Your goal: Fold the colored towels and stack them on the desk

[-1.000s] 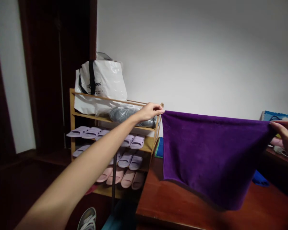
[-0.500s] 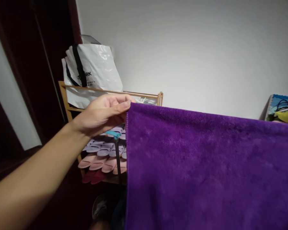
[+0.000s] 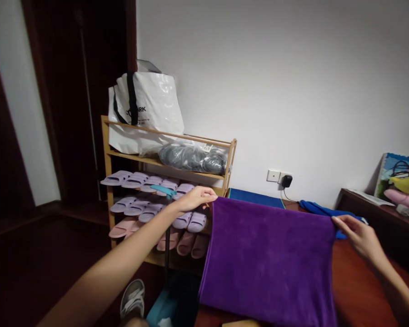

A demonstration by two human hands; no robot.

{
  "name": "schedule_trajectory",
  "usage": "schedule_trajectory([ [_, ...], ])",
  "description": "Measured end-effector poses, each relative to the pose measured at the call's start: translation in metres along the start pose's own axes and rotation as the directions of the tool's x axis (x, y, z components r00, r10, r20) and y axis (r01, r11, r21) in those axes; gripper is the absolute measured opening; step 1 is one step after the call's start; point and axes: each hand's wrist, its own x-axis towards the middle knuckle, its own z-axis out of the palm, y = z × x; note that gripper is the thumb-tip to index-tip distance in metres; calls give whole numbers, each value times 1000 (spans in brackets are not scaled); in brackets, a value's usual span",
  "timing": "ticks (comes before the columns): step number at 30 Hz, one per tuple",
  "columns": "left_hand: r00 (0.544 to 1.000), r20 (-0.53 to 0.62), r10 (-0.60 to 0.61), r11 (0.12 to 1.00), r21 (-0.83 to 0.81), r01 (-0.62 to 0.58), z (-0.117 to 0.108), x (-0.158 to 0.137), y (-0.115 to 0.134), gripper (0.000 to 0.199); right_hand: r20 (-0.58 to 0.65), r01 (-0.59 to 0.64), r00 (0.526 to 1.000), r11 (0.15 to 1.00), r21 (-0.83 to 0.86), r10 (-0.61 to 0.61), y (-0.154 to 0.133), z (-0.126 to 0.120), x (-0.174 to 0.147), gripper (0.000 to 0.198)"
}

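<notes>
A purple towel (image 3: 269,263) of plush cloth hangs stretched between my two hands, its upper edge nearly straight. My left hand (image 3: 199,198) pinches the upper left corner between thumb and fingers. At the upper right corner, my right hand (image 3: 354,231) grips the cloth the same way. The left side shows more than one layer, so the towel looks folded. Its lower part hangs over or lies against a reddish-brown wooden table (image 3: 357,272); contact there is hard to make out.
Behind my left arm stands a wooden shoe rack (image 3: 167,132) with lilac and pink slippers and a white bag (image 3: 157,100) on top. A blue cloth (image 3: 327,210) and a flat blue item (image 3: 255,197) lie at the table's back. A charger (image 3: 286,181) sits in the wall socket.
The towel is now lower and farther from the camera, with both upper corners visible. My right hand has come into view. My left hand still holds its corner.
</notes>
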Motion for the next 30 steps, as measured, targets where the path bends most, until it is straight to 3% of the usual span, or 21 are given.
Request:
schedule_trajectory([
  [5,987,-133,-95,981,157,116,27,38,-57,37,123,-72,990,997,-23,75,36,64,12,57],
  [9,943,-306,-129,923,311,227,62,56,-94,31,175,-189,961,970,-155,215,59,113,12,48],
  [12,912,-399,-98,869,413,274,81,66,-116,20,184,-291,917,908,-302,355,72,139,16,36],
  [15,907,-412,-83,818,492,298,90,76,-133,14,170,-326,887,844,-425,429,80,156,20,30],
  [19,919,-384,-93,749,581,318,89,88,-146,12,155,-258,905,801,-541,396,82,173,18,29],
  [24,936,-341,-86,658,686,310,87,99,-147,14,188,-59,954,761,-646,234,80,187,16,45],
  [30,946,-317,-74,562,770,302,87,115,-141,22,214,87,973,718,-691,88,83,190,31,46],
])
